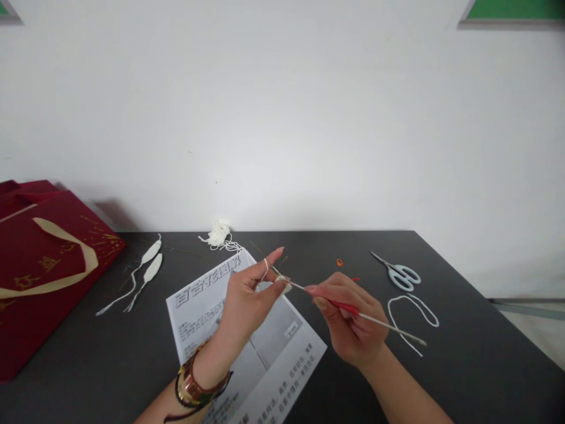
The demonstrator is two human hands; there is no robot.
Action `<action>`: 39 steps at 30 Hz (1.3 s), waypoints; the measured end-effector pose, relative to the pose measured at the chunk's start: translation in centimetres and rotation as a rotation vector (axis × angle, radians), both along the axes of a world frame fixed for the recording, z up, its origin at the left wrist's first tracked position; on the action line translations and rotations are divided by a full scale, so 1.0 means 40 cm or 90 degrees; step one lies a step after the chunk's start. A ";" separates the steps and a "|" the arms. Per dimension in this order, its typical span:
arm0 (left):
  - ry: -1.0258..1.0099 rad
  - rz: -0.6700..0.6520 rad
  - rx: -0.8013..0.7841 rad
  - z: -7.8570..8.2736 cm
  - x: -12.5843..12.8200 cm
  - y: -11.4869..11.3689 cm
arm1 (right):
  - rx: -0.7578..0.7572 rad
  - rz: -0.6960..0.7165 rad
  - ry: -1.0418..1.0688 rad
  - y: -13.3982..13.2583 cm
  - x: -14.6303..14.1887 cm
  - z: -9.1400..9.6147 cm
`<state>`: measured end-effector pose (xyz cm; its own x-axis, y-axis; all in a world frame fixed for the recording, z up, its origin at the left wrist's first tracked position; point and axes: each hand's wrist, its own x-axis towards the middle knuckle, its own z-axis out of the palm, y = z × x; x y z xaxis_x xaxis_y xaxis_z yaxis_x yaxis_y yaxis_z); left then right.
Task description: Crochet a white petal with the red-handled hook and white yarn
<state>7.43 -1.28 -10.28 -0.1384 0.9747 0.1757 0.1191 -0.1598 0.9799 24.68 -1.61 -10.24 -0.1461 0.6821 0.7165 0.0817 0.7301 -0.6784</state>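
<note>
My left hand (251,291) pinches a small white crochet piece (286,285) between thumb and fingers, with white yarn (265,270) looped over the raised index finger. In my right hand (353,318) is a crochet hook (391,325) with a red grip, held like a pen. The hook's tip meets the crochet piece at my left fingertips; the exact stitch is too small to make out. Beneath my left hand lies a printed sheet (304,353) with text and a picture.
Two white leaf-shaped crochet pieces (152,268) with yarn tails lie left, beside a red gift bag (57,259). A yarn bundle (219,232) sits near the wall. Scissors (401,277), a yarn strand (415,297) and an orange stitch marker (339,262) lie right.
</note>
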 end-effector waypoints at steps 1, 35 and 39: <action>-0.022 0.001 -0.004 -0.001 0.001 0.000 | 0.009 0.006 0.000 -0.002 0.000 0.001; -0.272 -0.192 -0.184 -0.011 0.015 -0.005 | -0.688 0.206 0.516 0.052 -0.044 -0.030; -0.278 -0.189 -0.172 -0.006 0.017 -0.005 | -0.670 0.208 0.525 0.055 -0.048 -0.032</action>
